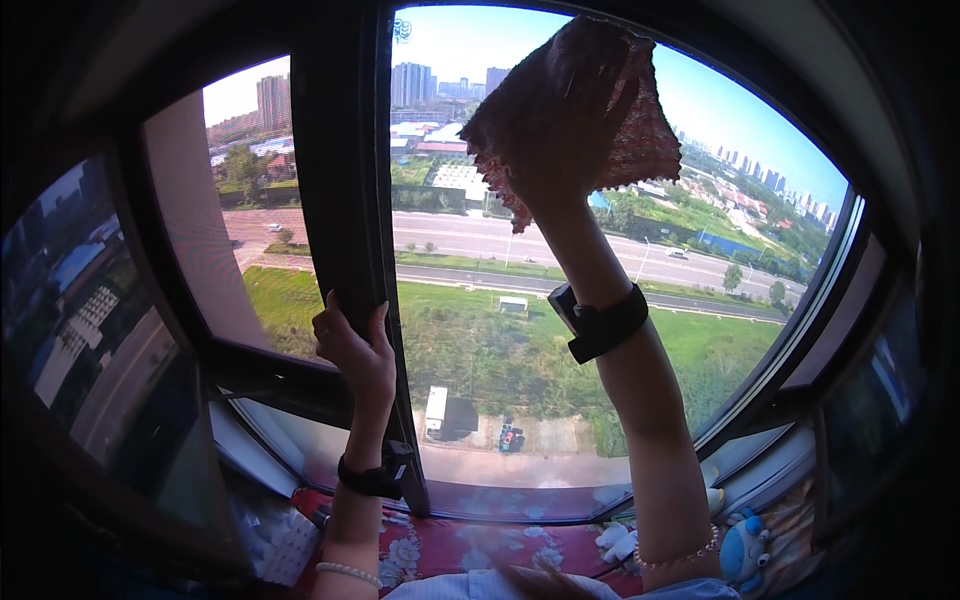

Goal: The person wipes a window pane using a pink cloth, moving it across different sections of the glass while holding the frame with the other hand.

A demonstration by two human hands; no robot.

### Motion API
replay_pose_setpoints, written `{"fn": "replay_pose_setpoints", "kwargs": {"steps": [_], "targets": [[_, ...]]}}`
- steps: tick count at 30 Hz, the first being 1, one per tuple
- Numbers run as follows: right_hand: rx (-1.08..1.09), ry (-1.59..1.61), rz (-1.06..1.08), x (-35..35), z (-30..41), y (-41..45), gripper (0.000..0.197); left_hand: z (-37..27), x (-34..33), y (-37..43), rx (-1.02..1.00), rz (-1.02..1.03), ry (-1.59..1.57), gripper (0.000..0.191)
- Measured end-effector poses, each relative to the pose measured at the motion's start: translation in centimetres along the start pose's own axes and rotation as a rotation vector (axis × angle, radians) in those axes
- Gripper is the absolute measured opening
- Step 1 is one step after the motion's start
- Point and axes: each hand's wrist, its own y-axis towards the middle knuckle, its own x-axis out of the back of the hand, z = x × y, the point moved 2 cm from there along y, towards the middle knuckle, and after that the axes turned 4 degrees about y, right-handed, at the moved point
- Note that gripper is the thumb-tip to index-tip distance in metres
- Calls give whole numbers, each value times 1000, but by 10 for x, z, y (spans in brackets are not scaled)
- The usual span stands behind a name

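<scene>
My right hand (566,142) is raised high against the window pane (495,337), pressing a reddish cloth with a scalloped edge (645,142) near the top of the glass. The cloth hangs around the hand and hides most of the fingers. Lower down on the left, my left hand (356,349) grips the dark vertical window frame post (341,187), its thumb and fingers on either side. Each forearm wears a black strap with a small device, and a beaded bracelet.
Below the pane lies a red flowered cloth (480,544) on the sill. A blue plush toy (742,551) sits at lower right, and white packaging (281,544) at lower left. An opened window sash (112,360) stands on the left, beside a screened opening (262,202).
</scene>
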Motion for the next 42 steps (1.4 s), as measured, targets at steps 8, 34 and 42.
{"fn": "replay_pose_setpoints", "kwargs": {"steps": [8,34,42], "targets": [[93,286,68,-29,74,1,53,4,5,4,15,35,11,60],[103,906,10,-36,132,-42,45,-2,7,3,2,44,89,59],[102,792,447,-10,122,-100,52,12,1,0,-58,55,85,60]]}}
